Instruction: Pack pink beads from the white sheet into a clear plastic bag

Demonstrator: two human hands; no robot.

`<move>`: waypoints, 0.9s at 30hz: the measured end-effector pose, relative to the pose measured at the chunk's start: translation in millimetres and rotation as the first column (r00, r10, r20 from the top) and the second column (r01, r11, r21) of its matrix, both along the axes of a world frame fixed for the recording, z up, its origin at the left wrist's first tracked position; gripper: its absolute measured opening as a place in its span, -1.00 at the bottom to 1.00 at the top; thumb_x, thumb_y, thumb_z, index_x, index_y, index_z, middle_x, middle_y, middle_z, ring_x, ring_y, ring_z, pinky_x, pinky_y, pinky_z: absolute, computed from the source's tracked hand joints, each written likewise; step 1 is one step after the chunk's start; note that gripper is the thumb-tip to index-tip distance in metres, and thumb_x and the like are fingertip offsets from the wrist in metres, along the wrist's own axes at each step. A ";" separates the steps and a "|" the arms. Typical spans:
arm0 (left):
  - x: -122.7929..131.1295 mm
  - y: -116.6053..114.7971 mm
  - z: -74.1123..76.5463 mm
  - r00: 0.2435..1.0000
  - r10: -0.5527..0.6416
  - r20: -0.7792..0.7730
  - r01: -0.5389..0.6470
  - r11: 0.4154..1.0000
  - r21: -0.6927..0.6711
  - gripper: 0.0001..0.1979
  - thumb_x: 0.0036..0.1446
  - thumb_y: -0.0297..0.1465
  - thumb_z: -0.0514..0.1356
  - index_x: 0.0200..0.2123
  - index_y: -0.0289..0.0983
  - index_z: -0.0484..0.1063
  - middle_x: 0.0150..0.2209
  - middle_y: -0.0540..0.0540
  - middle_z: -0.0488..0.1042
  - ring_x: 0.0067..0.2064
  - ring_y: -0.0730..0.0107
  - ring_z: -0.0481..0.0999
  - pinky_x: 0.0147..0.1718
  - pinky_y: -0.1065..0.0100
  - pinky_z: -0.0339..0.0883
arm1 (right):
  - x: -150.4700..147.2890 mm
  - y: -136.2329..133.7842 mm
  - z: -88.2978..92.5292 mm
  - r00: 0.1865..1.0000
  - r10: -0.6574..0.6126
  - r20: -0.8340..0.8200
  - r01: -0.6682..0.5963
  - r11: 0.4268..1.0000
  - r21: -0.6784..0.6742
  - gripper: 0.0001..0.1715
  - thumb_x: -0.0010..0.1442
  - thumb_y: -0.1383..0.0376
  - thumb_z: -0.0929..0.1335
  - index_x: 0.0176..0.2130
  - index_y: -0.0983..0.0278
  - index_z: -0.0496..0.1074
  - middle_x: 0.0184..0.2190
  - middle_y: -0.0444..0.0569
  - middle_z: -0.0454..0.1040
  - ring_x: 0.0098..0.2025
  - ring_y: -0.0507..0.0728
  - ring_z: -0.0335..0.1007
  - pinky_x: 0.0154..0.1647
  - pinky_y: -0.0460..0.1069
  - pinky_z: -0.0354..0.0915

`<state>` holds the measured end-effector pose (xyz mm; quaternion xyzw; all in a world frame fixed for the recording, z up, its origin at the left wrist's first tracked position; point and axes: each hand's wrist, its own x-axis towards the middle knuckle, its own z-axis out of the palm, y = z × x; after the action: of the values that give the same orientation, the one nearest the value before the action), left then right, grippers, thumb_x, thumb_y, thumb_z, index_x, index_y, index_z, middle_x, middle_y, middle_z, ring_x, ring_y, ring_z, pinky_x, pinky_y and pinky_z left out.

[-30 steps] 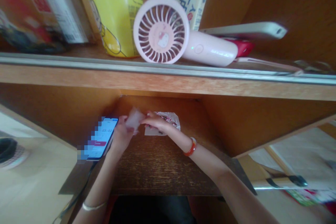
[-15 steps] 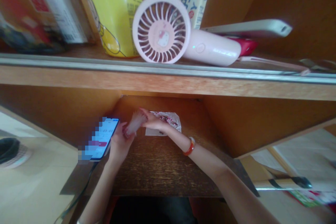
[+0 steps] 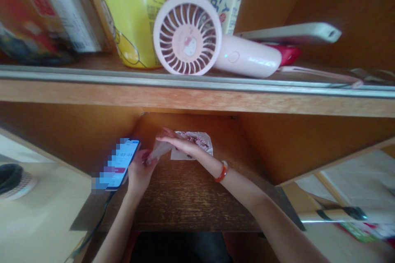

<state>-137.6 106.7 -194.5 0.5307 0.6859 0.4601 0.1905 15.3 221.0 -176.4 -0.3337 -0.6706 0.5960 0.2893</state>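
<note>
Shelf (image 3: 191,96) closest to camera, above the desk (image 3: 194,197). Fan (image 3: 188,35) lies on its side at the lip, face out, probably to aim air at the person; yellow can (image 3: 135,20) behind it, carton (image 3: 230,0) further back. Below: phone (image 3: 125,164) at desk left, screen up, likely for easy viewing. Left hand (image 3: 142,166) just beside it, fingers pinching the low end of some clear plastic (image 3: 161,150), which is held up off the desk. Right hand (image 3: 177,141) at its upper end, fingers stretched out; can't tell if they grip. Behind that wrist, white paper (image 3: 177,156) carries small beads (image 3: 202,141), presumably to stop rolling. Bin (image 3: 26,187) on floor, far left.
</note>
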 end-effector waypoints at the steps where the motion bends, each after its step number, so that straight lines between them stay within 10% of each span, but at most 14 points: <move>1: 0.6 0.1 -1.4 1.000 -0.013 0.003 0.013 1.000 0.006 -0.62 -0.07 -0.18 0.20 -0.23 -0.32 0.39 -0.30 -0.19 0.54 -0.32 0.19 0.54 -0.34 0.28 0.39 | -0.2 -1.3 -0.2 1.000 0.003 -0.004 -0.003 1.000 -0.004 -0.51 0.14 0.40 0.31 0.08 0.17 0.34 0.14 0.01 0.33 0.24 0.13 0.18 0.16 0.13 0.25; 7: 2.0 1.0 3.6 0.994 -0.003 -0.108 0.003 1.000 0.001 -0.69 0.04 -0.19 0.13 -0.31 -0.31 0.45 -0.45 -0.10 0.49 -0.44 0.26 0.45 -0.43 0.32 0.29 | -12.7 -10.4 5.4 0.993 -0.042 -0.113 0.034 0.997 -0.074 -0.27 0.05 0.44 0.41 0.18 0.23 0.21 0.10 0.03 0.38 0.15 0.12 0.29 0.17 0.00 0.25; 14: 14.5 -1.8 29.8 1.000 0.030 0.004 -0.031 0.990 0.137 -0.69 0.04 -0.16 0.19 -0.30 -0.31 0.46 -0.44 -0.04 0.49 -0.43 0.35 0.42 -0.42 0.37 0.29 | -12.4 -12.6 11.9 0.983 -0.135 -0.127 0.126 0.990 -0.070 -0.53 0.15 0.31 0.39 0.06 0.33 0.36 0.10 0.05 0.38 0.14 0.19 0.28 0.16 0.03 0.24; 27: 9.3 0.5 44.4 0.883 -0.276 0.381 0.259 0.961 0.095 -0.69 -0.02 -0.22 0.31 -0.25 -0.29 0.49 -0.33 -0.08 0.53 -0.34 0.34 0.48 -0.40 0.39 0.35 | 27.4 -26.7 38.5 0.978 0.126 -0.165 -0.119 0.992 0.053 -0.30 -0.11 0.40 0.50 0.05 0.19 0.35 0.08 -0.07 0.38 0.04 0.09 0.36 0.06 -0.07 0.28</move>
<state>-128.3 107.3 -150.1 0.5217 0.5447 0.5399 0.3737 42.7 194.3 -137.9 -0.2342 -0.6757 0.6242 0.3145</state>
